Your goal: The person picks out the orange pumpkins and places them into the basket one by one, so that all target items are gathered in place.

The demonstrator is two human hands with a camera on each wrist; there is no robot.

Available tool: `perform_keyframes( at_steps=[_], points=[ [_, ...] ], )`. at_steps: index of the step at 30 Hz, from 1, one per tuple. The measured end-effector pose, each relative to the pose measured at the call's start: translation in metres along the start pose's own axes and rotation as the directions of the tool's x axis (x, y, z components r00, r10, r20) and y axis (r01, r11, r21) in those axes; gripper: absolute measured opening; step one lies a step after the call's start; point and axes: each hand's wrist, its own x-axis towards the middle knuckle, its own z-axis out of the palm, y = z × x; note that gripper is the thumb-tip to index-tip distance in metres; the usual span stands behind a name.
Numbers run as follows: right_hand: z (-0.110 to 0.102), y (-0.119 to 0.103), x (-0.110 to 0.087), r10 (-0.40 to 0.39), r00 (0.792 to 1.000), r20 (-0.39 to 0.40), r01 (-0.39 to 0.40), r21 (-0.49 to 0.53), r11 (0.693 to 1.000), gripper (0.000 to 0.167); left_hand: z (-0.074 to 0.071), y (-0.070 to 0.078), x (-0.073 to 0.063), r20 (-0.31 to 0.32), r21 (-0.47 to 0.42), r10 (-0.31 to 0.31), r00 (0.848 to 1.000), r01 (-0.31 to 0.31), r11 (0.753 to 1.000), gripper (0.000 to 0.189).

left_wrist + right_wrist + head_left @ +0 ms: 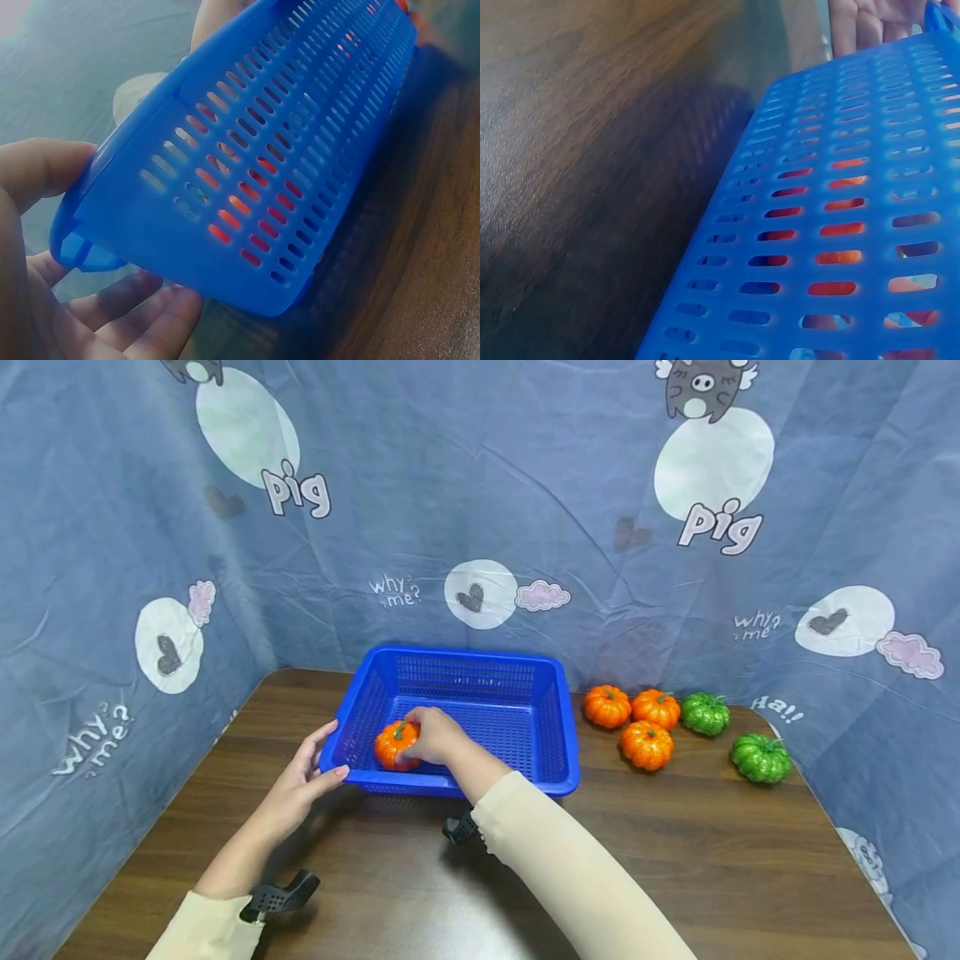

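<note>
A blue perforated plastic basket (480, 787) stands on the table. My left hand (298, 779) holds its near left corner, thumb over the rim and fingers along the outer side; the left wrist view shows the basket wall (225, 202) between thumb and fingers. Inside, at the near left, sits a small orange pumpkin (392, 745) with a green stem. My right hand (435, 735) reaches over the front rim and grips this pumpkin from its right side. In the right wrist view, orange shows through the slots of the basket wall (795, 247), which hides the right hand.
Right of the basket lie three orange pumpkins, one of them nearest the front (647, 746), and two green pumpkins, the farther right one (761, 758) near the table's edge. A blue printed cloth (480, 510) hangs behind and beside the wooden table (390, 877).
</note>
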Motion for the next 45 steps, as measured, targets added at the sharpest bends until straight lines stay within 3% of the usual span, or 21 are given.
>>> perform_keyframes(
  at_steps=[8,25,33,45],
  points=[
    [-0.001,0.002,-0.002,-0.011,1.0,-0.002,0.011,0.057,0.998,0.056,0.0,0.003,-0.001,0.002,0.029,-0.007,1.0,0.007,1.0,0.071],
    [0.001,0.002,0.003,-0.007,1.0,-0.003,0.007,0.054,0.999,0.052,0.0,0.006,-0.003,-0.012,0.032,-0.013,1.0,0.014,0.999,0.071],
    [-0.011,-0.002,-0.003,0.032,0.999,-0.003,-0.031,0.154,0.988,0.056,0.0,0.003,-0.001,-0.003,0.001,-0.007,1.0,0.007,1.0,0.07],
    [-0.031,-0.001,-0.023,0.009,0.998,-0.059,0.005,0.24,0.971,0.045,0.001,0.001,-0.001,0.003,-0.022,-0.019,1.0,0.019,1.0,0.071]
  ],
)
